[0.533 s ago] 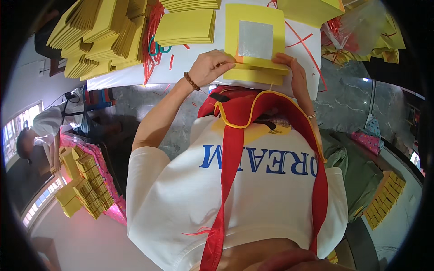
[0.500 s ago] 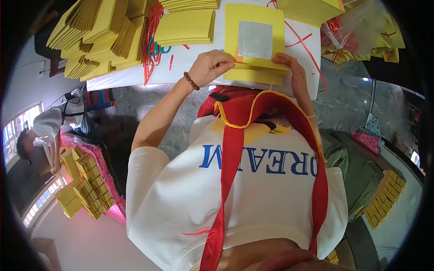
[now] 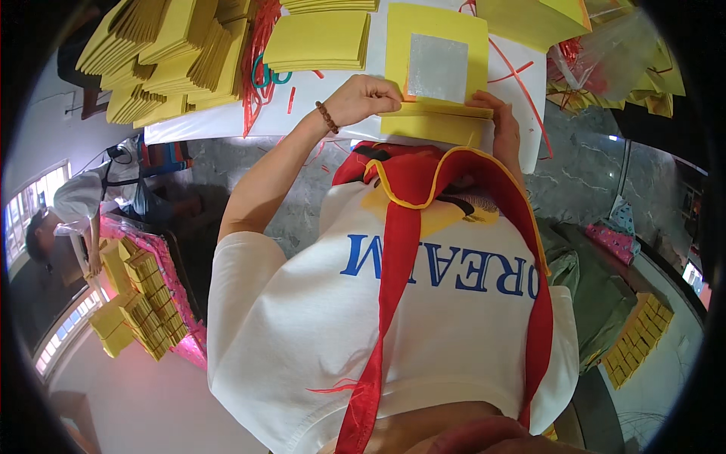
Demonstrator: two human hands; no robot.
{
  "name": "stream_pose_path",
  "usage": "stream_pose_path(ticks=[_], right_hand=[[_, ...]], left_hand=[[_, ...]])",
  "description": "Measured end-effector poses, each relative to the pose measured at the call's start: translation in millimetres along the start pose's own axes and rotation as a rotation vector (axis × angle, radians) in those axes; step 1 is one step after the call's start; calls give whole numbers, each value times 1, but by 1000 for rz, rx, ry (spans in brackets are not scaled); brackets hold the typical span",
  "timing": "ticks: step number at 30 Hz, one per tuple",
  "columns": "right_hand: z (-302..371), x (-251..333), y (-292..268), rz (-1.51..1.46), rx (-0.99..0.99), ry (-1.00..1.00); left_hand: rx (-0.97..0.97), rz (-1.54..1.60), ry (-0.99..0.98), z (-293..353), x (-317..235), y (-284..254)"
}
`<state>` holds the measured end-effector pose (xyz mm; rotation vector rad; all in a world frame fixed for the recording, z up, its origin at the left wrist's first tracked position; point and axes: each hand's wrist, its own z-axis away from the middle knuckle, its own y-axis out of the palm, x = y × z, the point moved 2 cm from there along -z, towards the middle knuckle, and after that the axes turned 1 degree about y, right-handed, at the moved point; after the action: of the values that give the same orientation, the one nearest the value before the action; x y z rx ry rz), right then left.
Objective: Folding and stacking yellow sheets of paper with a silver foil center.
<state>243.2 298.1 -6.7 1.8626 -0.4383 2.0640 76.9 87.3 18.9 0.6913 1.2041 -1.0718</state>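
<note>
In front of me on the white-topped table lies yellow joss paper [image 3: 398, 53] with a silver foil square [image 3: 439, 66] on its upper part. Its lower part is folded up into a raised, layered ridge [image 3: 446, 111] that runs across below the square. My left hand [image 3: 369, 98] pinches the left end of this ridge, thumb and fingers closed. At the right end my right hand [image 3: 501, 119] has its fingertips closed on the fold; its thumb is hidden. A flat yellow strip [image 3: 431, 130] of paper shows on the near side of the ridge.
Stacks of folded yellow paper [image 3: 314, 41] stand to the left, beside green-handled scissors [image 3: 270, 74] and red plastic strips [image 3: 261, 45]. More yellow paper [image 3: 529, 21] lies at the far right, near a clear plastic bag [image 3: 605, 57]. Another person [image 3: 83, 197] works at the left by bundled yellow paper [image 3: 147, 291].
The folded ridge has been lifted and narrowed between both hands. My left hand's fingers have curled closer onto its end. The whole view has shifted slightly.
</note>
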Motion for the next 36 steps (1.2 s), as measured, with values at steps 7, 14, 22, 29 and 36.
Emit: stream_pose_path(ticks=[7, 14, 22, 29, 36], right_hand=[[0, -2, -3, -1, -15, 32], [3, -12, -6, -28, 65, -60], [3, -14, -8, -124, 84, -75], [2, -18, -6, -162, 65, -111], [1, -30, -6, -117, -12, 22]], left_hand=[[89, -22, -127, -6, -10, -5], [75, 11, -120, -10, -1, -8], [94, -10, -175, -9, -11, -7], [88, -8, -171, -9, -13, -6], [67, -63, -127, 0, -16, -4]])
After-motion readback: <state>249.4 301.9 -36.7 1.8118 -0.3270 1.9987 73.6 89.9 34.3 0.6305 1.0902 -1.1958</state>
